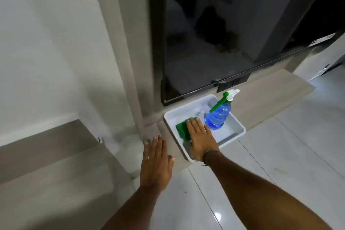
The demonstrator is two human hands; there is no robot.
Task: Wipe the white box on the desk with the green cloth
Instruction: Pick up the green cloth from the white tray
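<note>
Right hand (202,139) flat, fingers extended, palm pressing the green cloth (183,129) onto the floor of the white box (237,127), near-left part. Left hand (155,162) open, flat, empty, over the wooden desk ledge (270,89) just left of the box. Blue spray bottle (217,115) stands inside the box, far right, just beside the right hand. For a good wipe: even pressure, steady the box rim with the left hand, avoid knocking the bottle. No readable labels or writing.

We note white box (236,133): shallow, open-topped, rectangular, set at angle on ledge edge. Green cloth (183,129): folded, flat on box floor, near left wall.
</note>
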